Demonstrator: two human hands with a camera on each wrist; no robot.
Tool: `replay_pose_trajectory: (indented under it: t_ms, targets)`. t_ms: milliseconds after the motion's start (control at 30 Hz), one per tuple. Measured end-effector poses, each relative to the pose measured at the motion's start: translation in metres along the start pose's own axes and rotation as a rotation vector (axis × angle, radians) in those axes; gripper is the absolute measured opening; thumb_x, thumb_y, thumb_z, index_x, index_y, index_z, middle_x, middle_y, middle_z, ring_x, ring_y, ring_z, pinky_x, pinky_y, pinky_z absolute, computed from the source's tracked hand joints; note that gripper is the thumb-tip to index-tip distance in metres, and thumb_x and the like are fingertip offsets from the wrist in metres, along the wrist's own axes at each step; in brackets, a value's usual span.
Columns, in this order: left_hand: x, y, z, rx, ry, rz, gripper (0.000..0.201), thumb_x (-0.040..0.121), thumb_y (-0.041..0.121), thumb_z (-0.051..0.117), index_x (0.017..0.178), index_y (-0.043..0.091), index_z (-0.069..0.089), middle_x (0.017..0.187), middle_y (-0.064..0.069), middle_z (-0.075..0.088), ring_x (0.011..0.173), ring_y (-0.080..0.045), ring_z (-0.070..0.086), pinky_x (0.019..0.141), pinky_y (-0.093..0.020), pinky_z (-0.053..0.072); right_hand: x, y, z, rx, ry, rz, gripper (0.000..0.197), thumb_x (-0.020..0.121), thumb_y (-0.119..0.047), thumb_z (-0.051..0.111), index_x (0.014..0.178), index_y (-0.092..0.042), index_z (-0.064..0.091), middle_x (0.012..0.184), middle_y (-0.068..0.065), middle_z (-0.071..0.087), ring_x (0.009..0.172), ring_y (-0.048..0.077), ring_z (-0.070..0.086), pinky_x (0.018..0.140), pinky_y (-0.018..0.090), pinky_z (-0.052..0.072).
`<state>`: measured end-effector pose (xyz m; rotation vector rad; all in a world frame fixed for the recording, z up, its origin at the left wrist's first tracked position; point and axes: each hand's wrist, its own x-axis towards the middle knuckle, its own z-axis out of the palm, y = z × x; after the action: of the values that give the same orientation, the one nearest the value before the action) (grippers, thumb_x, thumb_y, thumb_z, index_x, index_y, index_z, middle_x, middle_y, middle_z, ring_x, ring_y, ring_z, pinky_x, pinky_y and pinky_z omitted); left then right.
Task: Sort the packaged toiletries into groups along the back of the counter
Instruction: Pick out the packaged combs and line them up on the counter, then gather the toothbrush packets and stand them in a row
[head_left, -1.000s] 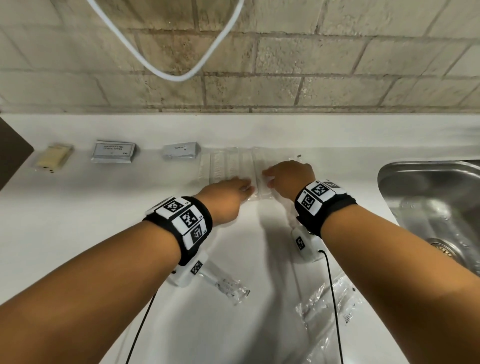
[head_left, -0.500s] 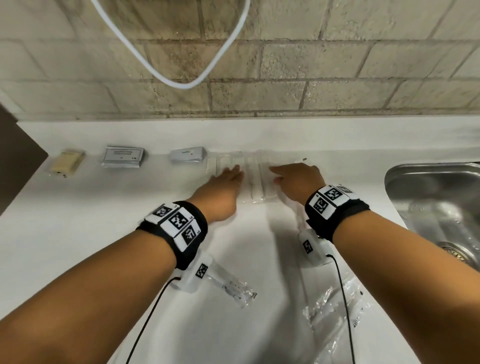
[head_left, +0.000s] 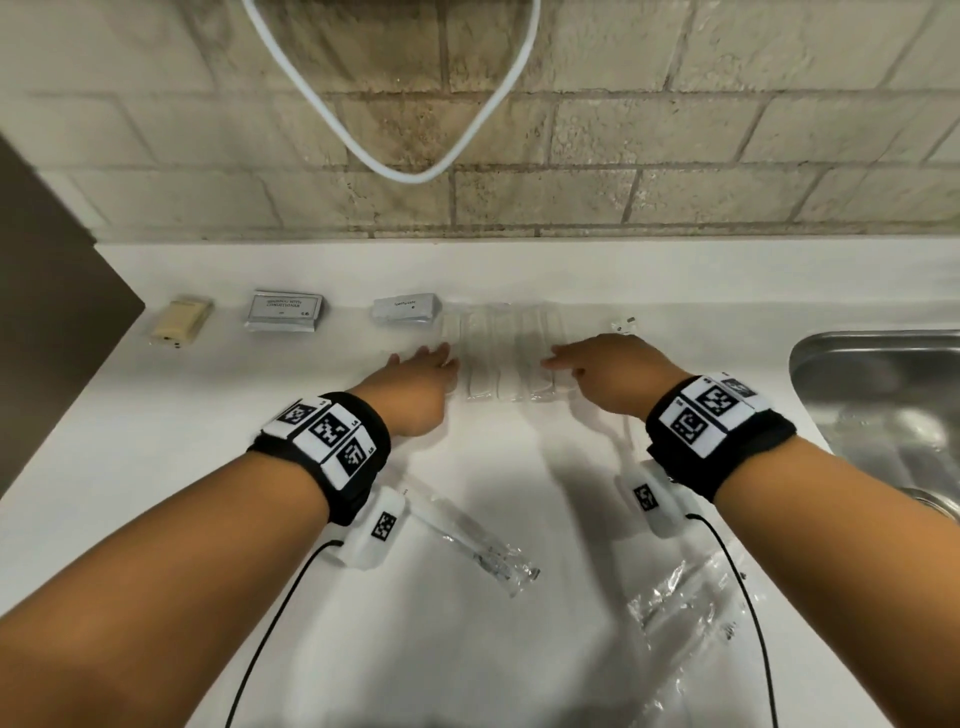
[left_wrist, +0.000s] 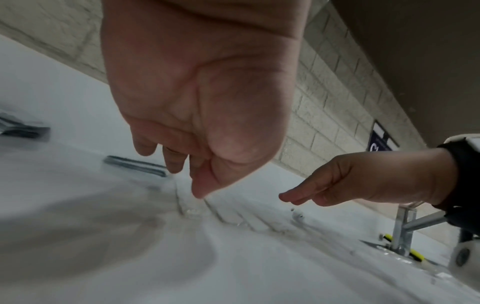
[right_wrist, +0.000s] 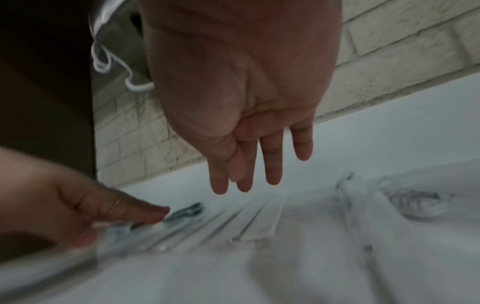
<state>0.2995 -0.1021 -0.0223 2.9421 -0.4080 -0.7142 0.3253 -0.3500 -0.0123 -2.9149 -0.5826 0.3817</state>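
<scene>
Clear packets are lying in a row at the bench back, flanked by left hand and right hand, each grip slack and empty. Grey sachets reading "CONDITIONER" are lying leftward; crinkled wrappers are lying nearer.

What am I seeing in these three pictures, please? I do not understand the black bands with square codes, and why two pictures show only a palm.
No machine here: a person sorts toiletries with bare hands. The black bands carry a small camera under each wrist, so those two pictures look along the palm. The third comes from a head camera.

On the white counter, at the back, lie a yellow soap, a grey sachet, a toothpaste packet and a row of clear-wrapped items. Two more clear packets lie nearer. A sink is at the right.

The left hand and right hand flank the row, fingers extended, holding nothing.
</scene>
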Motion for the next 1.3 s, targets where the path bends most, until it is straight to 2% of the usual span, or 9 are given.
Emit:
replay_pose_trajectory:
  t_ms: [200,333,467,600,700,933,1033,1167,1300]
  targets:
    - [-0.049,0.003,0.01,-0.041,0.07,0.138,0.049,0.091,0.033,0.057,0.138,0.029,0.048,0.139,0.005,0.047,0.126,-0.015,0.047,0.105,-0.032,0.039,-0.073,-0.001,-0.023,0.195,-0.043,0.098,0.033,0.095,-0.026,0.054,0.124,-0.042,0.06,0.136,-0.009,0.057,0.122,0.014,0.053,0.097,0.022,0.035]
    - [-0.091,0.016,0.035,-0.041,0.107,0.195,0.043,0.084,0.04,0.063,0.126,0.036,0.056,0.125,0.014,0.052,0.118,-0.012,0.049,0.098,-0.033,0.043,-0.14,-0.012,-0.017,0.317,-0.077,0.194,0.027,0.091,-0.03,0.062,0.113,-0.045,0.066,0.123,-0.014,0.062,0.112,0.008,0.057,0.089,0.022,0.037]
    - [-0.112,0.028,0.057,0.028,0.146,0.225,0.015,0.08,0.031,0.06,0.095,0.036,0.059,0.102,0.01,0.054,0.098,-0.016,0.054,0.076,-0.032,0.042,-0.192,-0.028,0.002,0.378,-0.045,0.248,0.02,0.083,-0.031,0.069,0.102,-0.038,0.073,0.11,-0.016,0.065,0.105,0.005,0.058,0.092,0.025,0.044]
    - [-0.119,0.037,0.074,0.079,0.236,0.219,0.013,0.087,0.025,0.058,0.1,0.028,0.06,0.098,0.006,0.051,0.086,-0.017,0.047,0.071,-0.03,0.032,-0.231,-0.045,0.041,0.211,-0.137,0.26,0.031,0.077,-0.016,0.072,0.103,-0.033,0.072,0.092,-0.015,0.052,0.096,0.009,0.056,0.08,0.025,0.047]
    - [-0.124,0.043,0.079,0.142,0.251,0.231,0.013,0.09,0.024,0.055,0.103,0.027,0.056,0.102,0.004,0.053,0.089,-0.019,0.049,0.073,-0.031,0.033,-0.245,-0.05,0.07,0.099,-0.121,0.223,0.04,0.073,-0.016,0.07,0.108,-0.035,0.067,0.101,-0.009,0.048,0.104,0.019,0.052,0.082,0.028,0.042]
    - [-0.133,0.074,0.085,0.265,0.204,0.099,0.011,0.09,0.021,0.038,0.09,0.025,0.048,0.096,0.002,0.049,0.082,-0.019,0.046,0.071,-0.031,0.038,-0.251,-0.036,0.069,-0.231,-0.122,0.082,0.011,0.083,-0.028,0.062,0.079,-0.03,0.051,0.097,-0.005,0.054,0.098,0.02,0.048,0.077,0.031,0.032]
    - [-0.137,0.097,0.071,-0.045,0.227,0.015,0.016,0.097,0.034,0.041,0.089,0.019,0.04,0.084,-0.001,0.055,0.071,-0.021,0.049,0.059,-0.032,0.034,-0.255,-0.013,0.051,0.201,0.011,0.178,0.013,0.084,-0.027,0.066,0.081,-0.021,0.055,0.08,-0.005,0.059,0.078,0.018,0.054,0.066,0.029,0.039]
    - [-0.151,0.163,0.056,-0.754,0.478,0.002,0.024,0.096,0.043,0.046,0.092,0.019,0.047,0.071,0.003,0.051,0.065,-0.018,0.048,0.061,-0.032,0.035,-0.255,0.011,0.017,1.227,0.367,0.204,0.018,0.083,-0.007,0.07,0.077,-0.01,0.054,0.069,0.009,0.062,0.053,0.017,0.056,0.054,0.03,0.05]
    - [-0.153,0.237,0.064,-0.943,0.492,0.04,0.029,0.087,0.051,0.059,0.094,0.022,0.055,0.084,0.01,0.061,0.077,-0.006,0.058,0.068,-0.024,0.042,-0.247,0.01,0.005,1.563,0.303,0.101,0.017,0.084,-0.003,0.068,0.076,-0.008,0.053,0.068,0.008,0.061,0.056,0.021,0.057,0.054,0.029,0.053]
